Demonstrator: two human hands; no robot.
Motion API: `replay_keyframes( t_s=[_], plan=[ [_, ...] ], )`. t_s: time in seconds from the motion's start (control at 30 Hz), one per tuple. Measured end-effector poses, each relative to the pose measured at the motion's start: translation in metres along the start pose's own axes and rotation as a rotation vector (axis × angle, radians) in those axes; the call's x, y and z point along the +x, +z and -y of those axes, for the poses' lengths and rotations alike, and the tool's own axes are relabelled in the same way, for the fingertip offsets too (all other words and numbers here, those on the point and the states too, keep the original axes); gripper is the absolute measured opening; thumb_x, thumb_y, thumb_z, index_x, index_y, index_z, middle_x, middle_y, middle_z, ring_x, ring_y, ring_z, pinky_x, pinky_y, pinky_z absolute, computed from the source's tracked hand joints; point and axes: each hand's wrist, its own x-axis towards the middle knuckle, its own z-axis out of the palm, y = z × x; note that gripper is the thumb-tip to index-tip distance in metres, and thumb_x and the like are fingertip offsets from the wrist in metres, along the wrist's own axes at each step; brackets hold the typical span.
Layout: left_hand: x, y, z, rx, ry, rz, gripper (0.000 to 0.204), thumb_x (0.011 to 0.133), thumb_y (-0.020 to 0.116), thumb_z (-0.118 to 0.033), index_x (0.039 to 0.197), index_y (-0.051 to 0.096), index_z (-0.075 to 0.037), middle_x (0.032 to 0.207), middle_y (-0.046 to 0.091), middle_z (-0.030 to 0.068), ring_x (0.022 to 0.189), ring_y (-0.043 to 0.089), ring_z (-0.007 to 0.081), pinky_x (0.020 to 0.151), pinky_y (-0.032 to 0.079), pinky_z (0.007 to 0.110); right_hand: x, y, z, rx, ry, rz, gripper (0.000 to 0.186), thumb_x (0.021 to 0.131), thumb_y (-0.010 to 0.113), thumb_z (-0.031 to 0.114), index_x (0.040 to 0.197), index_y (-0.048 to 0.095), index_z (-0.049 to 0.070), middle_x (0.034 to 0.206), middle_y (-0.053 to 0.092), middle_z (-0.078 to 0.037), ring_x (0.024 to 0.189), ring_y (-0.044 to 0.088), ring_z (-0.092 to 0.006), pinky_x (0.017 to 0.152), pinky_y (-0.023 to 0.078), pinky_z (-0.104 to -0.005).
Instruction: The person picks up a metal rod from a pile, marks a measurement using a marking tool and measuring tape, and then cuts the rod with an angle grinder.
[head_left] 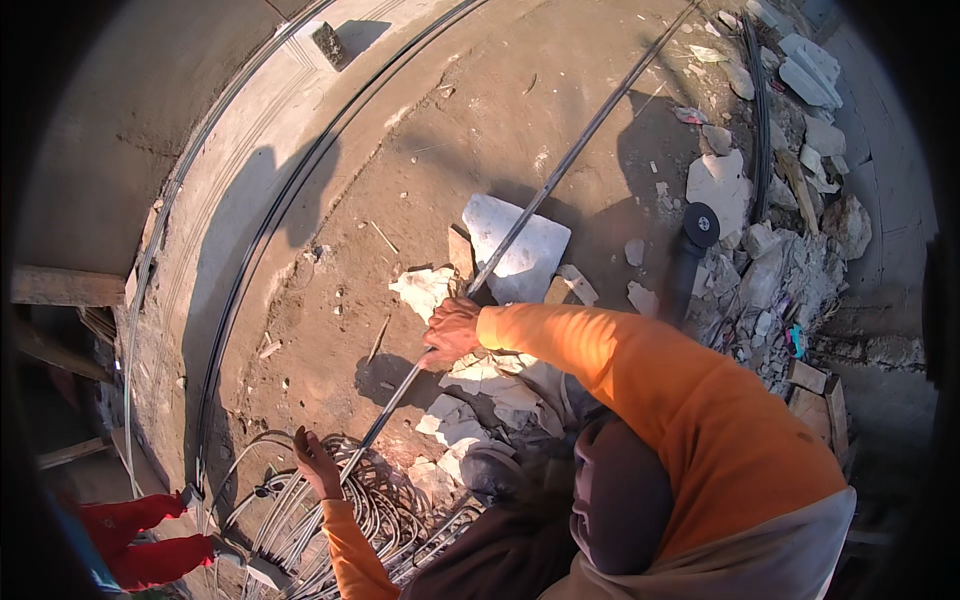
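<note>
My right hand (455, 331), at the end of an orange sleeve, is closed around thin steel rods (545, 192). These run from the upper right down toward the lower left, crossing over a white slab (500, 240). Lower down, my left hand (317, 466) is open beside the rods' near end, fingers extended and apparently gripping nothing. Under and around it lies a tangled heap of bent steel rods (375, 535). Pale broken slab pieces (455, 420) lie on the ground below my right hand, by my dark shoe (490, 472).
An angle grinder (690, 245) is to the right, beside a pile of rubble (765, 270). Long dark rods (290, 190) curve along the left over a concrete strip. A concrete block (315, 45) sits at the top left. Another person's red-trousered legs (135, 535) stand lower left.
</note>
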Motion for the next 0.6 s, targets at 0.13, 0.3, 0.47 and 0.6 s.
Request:
replay_keyframes(
  t_s=[0.13,0.3,0.47,0.6],
  plan=[
    [-0.017,0.054,-0.142,0.322,0.491,0.638,0.044,0.107,0.056,-0.028,0.14,0.054,0.001,0.136,0.059,0.0269,0.124,0.058,0.0457,0.107,0.045,0.051,0.027,-0.018,0.017,-0.028,-0.063,-0.041,0.069,0.1,0.047,0.068,0.085,0.077,0.008,0.084,0.073,-0.014,0.089,0.072,-0.0324,0.082,0.053,-0.0445],
    [-0.007,0.105,-0.174,0.457,0.416,1.003,0.041,0.108,0.054,-0.025,0.137,0.044,0.002,0.129,0.057,0.0341,0.117,0.056,0.0524,0.098,0.047,0.055,0.035,0.003,0.015,0.014,-0.11,-0.333,0.065,0.092,0.057,0.07,0.072,0.071,0.01,0.075,0.072,-0.007,0.077,0.073,-0.0275,0.068,0.054,-0.0433],
    [-0.014,0.159,-0.18,0.496,0.412,0.93,0.03,0.11,0.047,-0.024,0.125,0.043,0.002,0.105,0.062,0.0392,0.101,0.059,0.0614,0.084,0.046,0.064,0.03,0.034,-0.012,0.077,-0.133,-0.378,0.062,0.089,0.061,0.069,0.073,0.071,0.009,0.067,0.067,-0.009,0.07,0.069,-0.027,0.066,0.053,-0.0427],
    [-0.024,0.149,-0.163,0.694,0.375,0.759,0.029,0.111,0.045,-0.026,0.125,0.043,-0.001,0.11,0.062,0.0391,0.102,0.058,0.0609,0.083,0.044,0.065,0.042,0.034,0.001,0.024,-0.127,-0.314,0.048,0.088,0.066,0.056,0.071,0.064,0.012,0.055,0.057,-0.005,0.061,0.065,-0.0232,0.058,0.048,-0.0401]
  ],
)
